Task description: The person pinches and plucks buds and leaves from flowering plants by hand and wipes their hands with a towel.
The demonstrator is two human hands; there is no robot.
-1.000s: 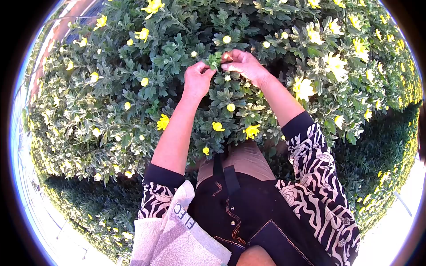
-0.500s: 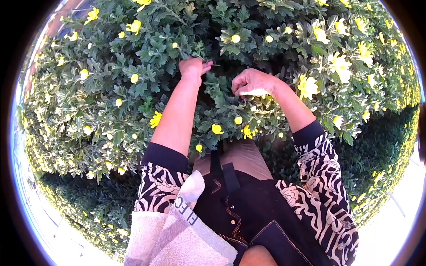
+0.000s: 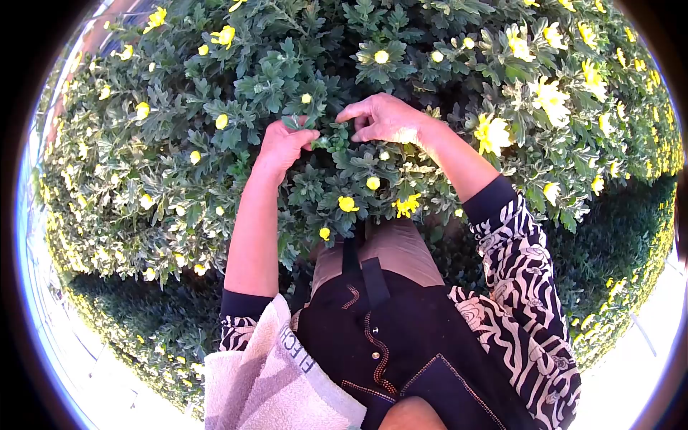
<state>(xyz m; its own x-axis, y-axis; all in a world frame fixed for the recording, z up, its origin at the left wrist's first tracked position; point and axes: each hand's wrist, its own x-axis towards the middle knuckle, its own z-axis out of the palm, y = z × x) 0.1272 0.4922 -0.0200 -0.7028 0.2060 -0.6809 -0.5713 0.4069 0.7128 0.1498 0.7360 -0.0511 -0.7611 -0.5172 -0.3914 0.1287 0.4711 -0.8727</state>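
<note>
My left hand (image 3: 288, 146) is among the leaves of a chrysanthemum plant, thumb and fingers pinched on a green chrysanthemum shoot (image 3: 324, 142). To its right, my right hand (image 3: 387, 120) reaches in from the other side, thumb and forefinger apart beside the same shoot. No object shows between the right fingers. A pale yellow bud (image 3: 307, 98) stands just above the left fingertips. Below the hands are a round yellow bud (image 3: 373, 183) and a half-open yellow flower (image 3: 347, 204).
Dense leafy plants with yellow blooms fill the bed in front. Large open flowers (image 3: 492, 134) stand to the right of my right hand. A pale towel (image 3: 276, 376) hangs over my left side. Shaded rows (image 3: 136, 319) lie behind on both sides.
My left hand has come down and turned toward the shoot, now pinching it. My right hand has moved left and slightly up, its thumb and forefinger spreading.
</note>
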